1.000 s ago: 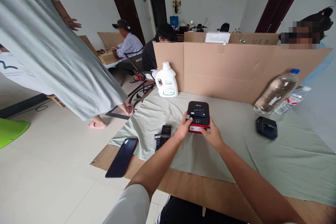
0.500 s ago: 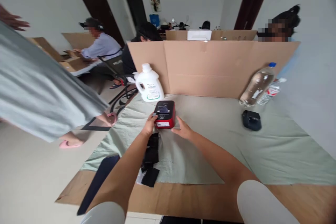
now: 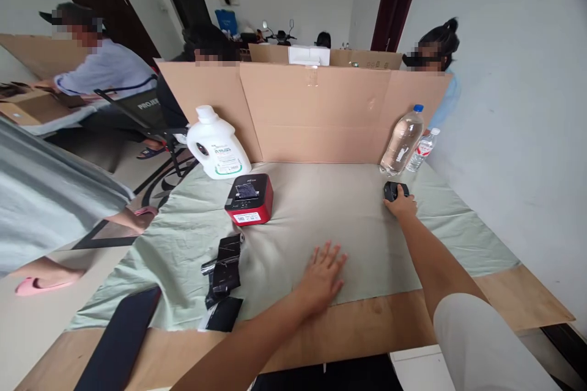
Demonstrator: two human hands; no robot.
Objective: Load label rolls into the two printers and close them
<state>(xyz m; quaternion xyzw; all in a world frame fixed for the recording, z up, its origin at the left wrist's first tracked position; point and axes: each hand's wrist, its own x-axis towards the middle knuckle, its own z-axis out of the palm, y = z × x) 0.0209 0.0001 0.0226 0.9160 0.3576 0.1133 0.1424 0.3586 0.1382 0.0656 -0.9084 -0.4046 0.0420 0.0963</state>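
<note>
My left hand (image 3: 323, 274) lies palm down with fingers spread on the pale green cloth (image 3: 316, 208). Farther off to the right, my right hand (image 3: 402, 203) is closed around a small black boxy device (image 3: 391, 190), which rests on the cloth. Its front right part is hidden by my fingers. A red box-shaped machine with a black top (image 3: 250, 198) stands at the left of the cloth, apart from both hands. In front of it lies a crumpled strip of black film or tape (image 3: 227, 266).
A white jug (image 3: 220, 146) stands behind the red machine. Tall cardboard panels (image 3: 321, 116) close off the far side. At the far right are a large clear bottle (image 3: 403, 140) and a smaller one (image 3: 422, 149). A dark flat slab (image 3: 121, 336) lies front left. Other people sit beyond.
Both hands have left the red machine. My left hand came down flat on the cloth nearer me, and my right hand moved right onto the black device. The view has shifted right.
</note>
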